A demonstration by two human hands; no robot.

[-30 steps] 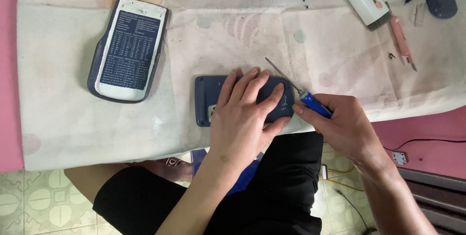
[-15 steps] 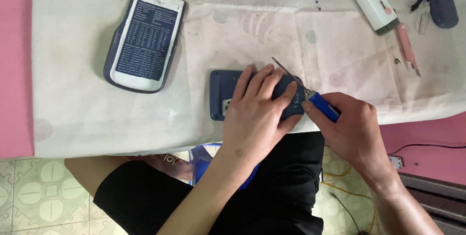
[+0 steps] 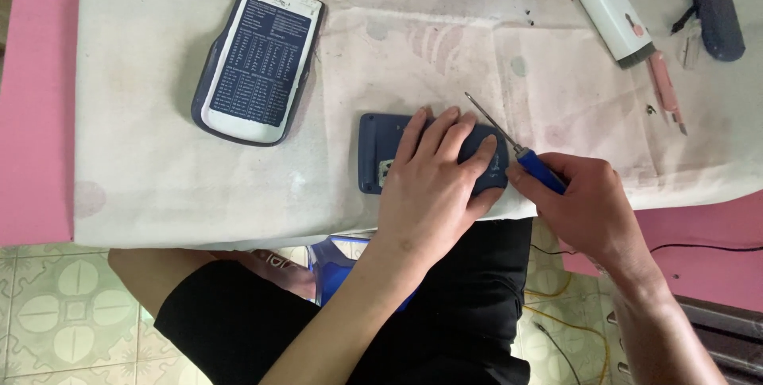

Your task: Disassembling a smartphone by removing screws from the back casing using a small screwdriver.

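Left hand (image 3: 433,186) flat on dark blue case (image 3: 373,154) at bench (image 3: 159,194) front edge; fingers (image 3: 445,135) spread over case's right part, left end showing. Right hand (image 3: 592,206) just right of case, fingers pinching blue-handled screwdriver (image 3: 517,150); shaft slants up-left, tip bare above left fingertips. White-faced calculator (image 3: 258,59) well apart, upper left. White tool (image 3: 612,11), pink pen (image 3: 666,91) far right
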